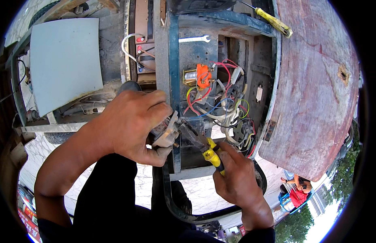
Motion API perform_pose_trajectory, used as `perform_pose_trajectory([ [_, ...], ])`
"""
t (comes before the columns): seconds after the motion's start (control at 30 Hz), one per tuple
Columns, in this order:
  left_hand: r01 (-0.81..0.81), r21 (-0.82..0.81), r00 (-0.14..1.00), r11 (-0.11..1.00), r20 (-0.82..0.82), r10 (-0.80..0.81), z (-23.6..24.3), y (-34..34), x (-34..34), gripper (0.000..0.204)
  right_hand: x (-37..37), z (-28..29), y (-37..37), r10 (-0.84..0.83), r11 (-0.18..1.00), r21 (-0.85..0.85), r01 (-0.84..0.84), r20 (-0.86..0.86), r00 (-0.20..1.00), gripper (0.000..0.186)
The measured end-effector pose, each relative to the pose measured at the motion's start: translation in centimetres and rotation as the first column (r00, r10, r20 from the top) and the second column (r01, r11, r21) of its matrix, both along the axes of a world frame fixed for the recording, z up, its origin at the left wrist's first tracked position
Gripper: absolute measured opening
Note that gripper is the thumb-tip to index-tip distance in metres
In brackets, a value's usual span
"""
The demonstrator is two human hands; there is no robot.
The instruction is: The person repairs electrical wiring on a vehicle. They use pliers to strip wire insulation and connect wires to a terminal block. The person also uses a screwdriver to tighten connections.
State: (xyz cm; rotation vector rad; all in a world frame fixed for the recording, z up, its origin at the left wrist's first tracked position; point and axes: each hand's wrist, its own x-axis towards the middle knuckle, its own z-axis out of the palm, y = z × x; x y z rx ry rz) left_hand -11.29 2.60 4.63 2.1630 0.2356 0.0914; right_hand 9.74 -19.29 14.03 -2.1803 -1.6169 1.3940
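Note:
My left hand (133, 125) is closed round a dirty grey metal part (168, 131) with a bolt-like stud; my fingers hide much of it, and I cannot make out its kind. In my right hand (239, 176) is a pair of pliers (191, 137) with yellow and black handles. The dark jaws point left and meet the edge of the grey part. Both hands are over the near end of an open vehicle compartment. Beyond the pliers sits an orange relay-like unit (203, 76) with a brass-coloured can, next to tangled wires (228, 108) in several colours.
A blue-grey frame bar (174, 77) runs past my left hand. An open-ended wrench (196, 39) lies farther back, and a yellow-handled screwdriver (273, 22) at the far right. A worn reddish board (313, 81) flanks the right; batteries (145, 54) and a pale panel (66, 60) lie left.

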Motion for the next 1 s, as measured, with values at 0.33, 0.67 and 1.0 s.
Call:
perform_pose_trajectory([
  [0.33,-0.052,0.065,0.998,0.997,0.048,0.049,0.1,-0.3,0.0,0.056,-1.2,-0.9,-0.6,0.102,0.973,0.153,-0.173,0.386,0.917,0.052],
  [0.67,-0.01,0.103,0.996,0.995,0.091,0.001,0.7,0.2,0.5,0.052,-1.2,-1.4,-0.2,0.108,0.959,0.192,-0.208,0.433,0.895,0.023],
  [1.0,0.017,0.076,0.996,0.997,0.086,-0.023,1.1,0.4,0.6,0.051,-0.2,-1.0,0.1,0.168,0.95,0.2,-0.242,0.327,0.93,0.034],
])
